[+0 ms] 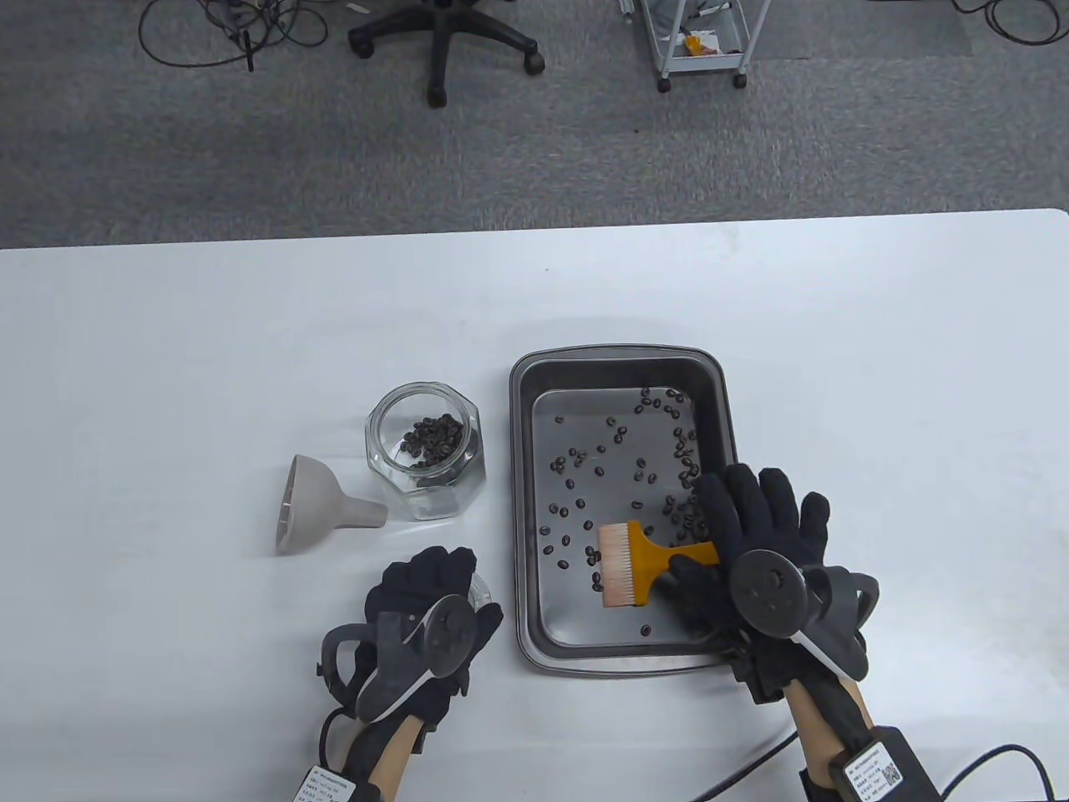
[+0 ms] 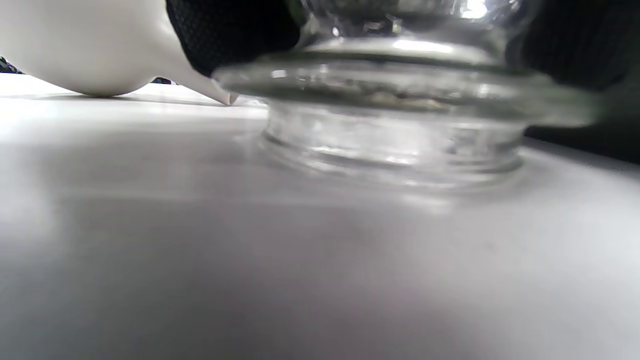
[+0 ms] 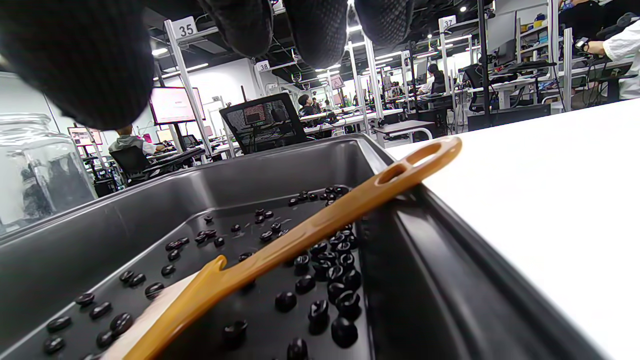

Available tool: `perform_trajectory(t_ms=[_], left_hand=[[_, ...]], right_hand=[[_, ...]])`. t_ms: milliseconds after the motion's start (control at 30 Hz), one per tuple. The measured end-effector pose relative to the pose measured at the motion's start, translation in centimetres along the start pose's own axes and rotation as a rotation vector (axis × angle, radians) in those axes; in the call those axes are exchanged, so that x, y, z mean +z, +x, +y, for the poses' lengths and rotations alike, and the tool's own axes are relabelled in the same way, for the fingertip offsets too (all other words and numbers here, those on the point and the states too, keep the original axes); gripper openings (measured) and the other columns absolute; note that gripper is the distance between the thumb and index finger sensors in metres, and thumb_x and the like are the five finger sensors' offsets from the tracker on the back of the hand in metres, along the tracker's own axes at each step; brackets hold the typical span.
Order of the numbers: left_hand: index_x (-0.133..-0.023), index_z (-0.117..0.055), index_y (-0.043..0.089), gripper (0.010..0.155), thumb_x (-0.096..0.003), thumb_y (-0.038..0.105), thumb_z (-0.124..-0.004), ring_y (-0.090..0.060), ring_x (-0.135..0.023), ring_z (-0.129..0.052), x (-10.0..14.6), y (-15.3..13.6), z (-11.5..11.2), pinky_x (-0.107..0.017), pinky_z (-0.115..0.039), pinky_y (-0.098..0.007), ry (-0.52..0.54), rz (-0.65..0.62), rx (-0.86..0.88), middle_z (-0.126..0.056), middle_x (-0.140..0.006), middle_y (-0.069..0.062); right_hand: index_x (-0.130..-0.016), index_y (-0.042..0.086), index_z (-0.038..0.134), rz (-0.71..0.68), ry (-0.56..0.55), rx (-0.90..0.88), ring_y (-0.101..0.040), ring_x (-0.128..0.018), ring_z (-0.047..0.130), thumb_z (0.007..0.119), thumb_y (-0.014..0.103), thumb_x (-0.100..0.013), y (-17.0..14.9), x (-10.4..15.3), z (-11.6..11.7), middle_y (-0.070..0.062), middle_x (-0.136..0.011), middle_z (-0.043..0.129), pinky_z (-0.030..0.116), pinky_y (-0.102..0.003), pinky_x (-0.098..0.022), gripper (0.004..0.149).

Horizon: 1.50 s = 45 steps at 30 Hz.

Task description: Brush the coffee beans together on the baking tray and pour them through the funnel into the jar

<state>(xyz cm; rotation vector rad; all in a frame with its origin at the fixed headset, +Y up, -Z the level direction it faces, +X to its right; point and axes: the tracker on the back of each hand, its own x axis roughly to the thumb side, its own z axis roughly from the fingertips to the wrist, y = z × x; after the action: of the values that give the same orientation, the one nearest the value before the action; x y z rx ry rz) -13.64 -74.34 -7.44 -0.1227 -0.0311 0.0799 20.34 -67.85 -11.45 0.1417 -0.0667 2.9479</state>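
A dark baking tray (image 1: 522,501) holds scattered coffee beans (image 1: 635,451), thickest along its right side. A yellow brush (image 1: 635,564) lies in it with bristles to the left. Its handle (image 3: 350,205) leans on the tray's right rim (image 3: 415,260). My right hand (image 1: 718,535) hovers over the handle, with fingers (image 3: 320,30) spread above it and apart from it. The open glass jar (image 1: 426,451) with some beans stands left of the tray. The grey funnel (image 1: 321,505) lies on its side beside it. My left hand (image 1: 434,585) holds the glass lid (image 2: 395,100), which rests on the table.
The white table (image 1: 877,376) stretches wide on all sides of the tray. Beyond its far edge, an office chair (image 1: 443,42) and a wheeled cart (image 1: 701,42) stand on the carpet. A cable (image 1: 1002,760) trails from my right wrist.
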Motion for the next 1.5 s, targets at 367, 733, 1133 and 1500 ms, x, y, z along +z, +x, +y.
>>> perform_trajectory(t_ms=[367,733,1133,1500], left_hand=[[-0.108,-0.042,0.042,0.087,-0.0387,0.082,-0.076,-0.025,-0.097,-0.069,0.7,-1.5,2.6,-0.074,-0.068,-0.046,0.058,0.036,0.086,-0.060,-0.113,0.007],[-0.109,-0.042,0.041,0.087,-0.0400,0.081,-0.076,-0.031,-0.111,-0.052,0.0,-7.9,8.9,-0.080,-0.057,-0.054,0.186,0.217,0.187,-0.048,-0.120,0.001],[-0.111,-0.028,0.035,0.095,-0.0442,0.074,-0.082,-0.037,-0.115,-0.046,-3.0,-13.2,7.2,-0.080,-0.052,-0.059,0.071,0.412,0.324,-0.042,-0.124,-0.003],[-0.111,-0.032,0.033,0.090,-0.0456,0.069,-0.083,-0.033,-0.108,-0.065,-4.2,-15.1,4.7,-0.079,-0.056,-0.058,0.025,0.440,0.373,-0.066,-0.111,0.008]], right_hand=[[-0.106,0.039,0.047,0.002,0.000,-0.009,-0.036,-0.111,0.044,0.081,0.070,-0.037,-0.1,-0.1,-0.1,-0.002,-0.119,0.051,0.034,-0.066,-0.076,0.084],[-0.106,0.039,0.047,0.002,0.005,-0.002,-0.035,-0.111,0.045,0.081,0.071,-0.037,-0.1,-0.1,0.0,-0.002,-0.119,0.051,0.034,-0.066,-0.076,0.084],[-0.106,0.038,0.047,0.008,0.021,0.003,-0.035,-0.111,0.045,0.081,0.070,-0.037,-0.1,-0.2,0.2,-0.002,-0.119,0.052,0.034,-0.066,-0.076,0.083],[-0.106,0.038,0.047,0.019,0.027,0.004,-0.035,-0.112,0.045,0.082,0.070,-0.037,-0.2,-0.5,0.4,-0.001,-0.119,0.052,0.034,-0.066,-0.076,0.084]])
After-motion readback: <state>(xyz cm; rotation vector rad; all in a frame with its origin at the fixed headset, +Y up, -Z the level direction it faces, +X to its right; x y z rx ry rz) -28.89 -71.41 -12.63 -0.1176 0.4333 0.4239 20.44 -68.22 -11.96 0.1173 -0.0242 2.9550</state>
